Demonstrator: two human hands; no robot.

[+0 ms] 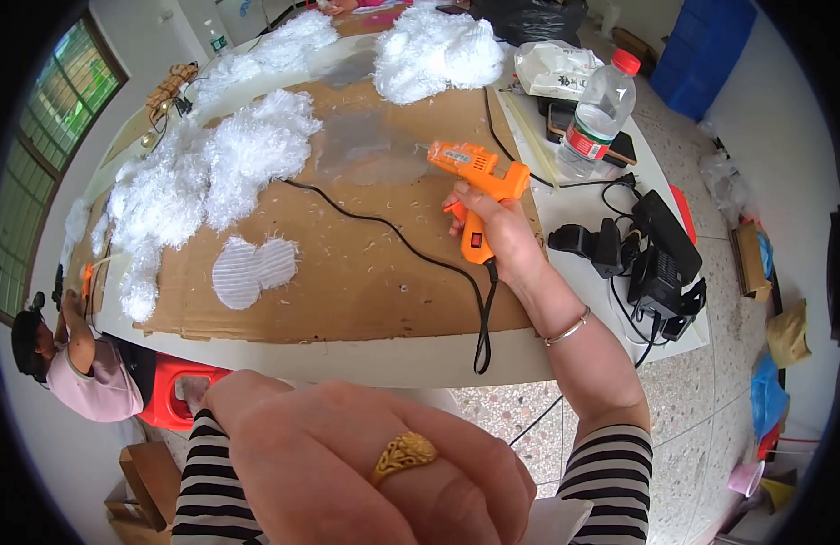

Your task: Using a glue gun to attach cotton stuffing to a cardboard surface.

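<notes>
My right hand (498, 222) is wrapped round the handle of an orange hot glue gun (479, 168), over the right part of a brown cardboard sheet (365, 295). The gun's nozzle points left, and its black cord hangs from the handle's base. Close to the camera, my left hand (365, 463) is curled with a gold ring on one finger; whatever it may hold is hidden. A white edge (561, 520) shows beside it. On the cardboard lie a ribbed white cutout of rounded lobes (253, 271) and fluffy white cloud-like pieces (202, 173).
More white fluff (438, 53) lies at the back. A red-capped bottle (594, 123), a white package (556, 68) and black power adapters (656, 263) stand at the right. A black cord (383, 222) crosses the cardboard. At the left, a person (88, 372) works near a red stool (176, 391).
</notes>
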